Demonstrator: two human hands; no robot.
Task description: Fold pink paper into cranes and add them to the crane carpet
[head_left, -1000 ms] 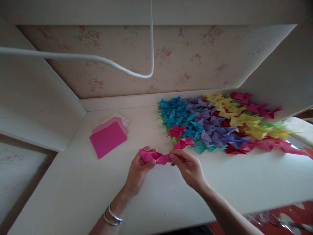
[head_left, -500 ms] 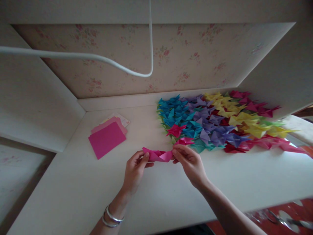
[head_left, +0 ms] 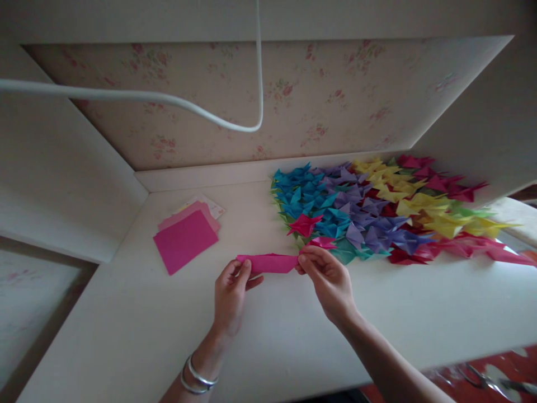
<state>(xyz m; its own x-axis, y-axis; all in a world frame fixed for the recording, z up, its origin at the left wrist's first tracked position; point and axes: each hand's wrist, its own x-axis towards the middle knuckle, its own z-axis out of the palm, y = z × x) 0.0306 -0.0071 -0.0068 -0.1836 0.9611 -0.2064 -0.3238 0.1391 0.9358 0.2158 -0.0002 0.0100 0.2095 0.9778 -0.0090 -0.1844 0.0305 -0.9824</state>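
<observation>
A folded strip of pink origami paper [head_left: 273, 263] is stretched level between my two hands, above the white tabletop. My left hand [head_left: 234, 285] pinches its left end, thumb on the near face; two silver bangles [head_left: 197, 376] circle that wrist. At the right end, the thumb and fingers of my right hand [head_left: 328, 280] close on the paper. Just beyond the right hand lie a pink folded flower [head_left: 305, 225] and a second pink piece [head_left: 322, 242], partly hidden by the fingers.
Rows of blue, purple, yellow and red folded paper flowers [head_left: 369, 210] cover the right back of the white table [head_left: 260, 336]. Pink paper sheets [head_left: 185, 242] are stacked at left. A white cable [head_left: 168, 98] hangs in front of the floral wall panel [head_left: 285, 106].
The paper's wavy, opened top edges have come together into a flatter, straighter strip. My left hand has shifted slightly left and my right hand slightly right, drawing the strip longer.
</observation>
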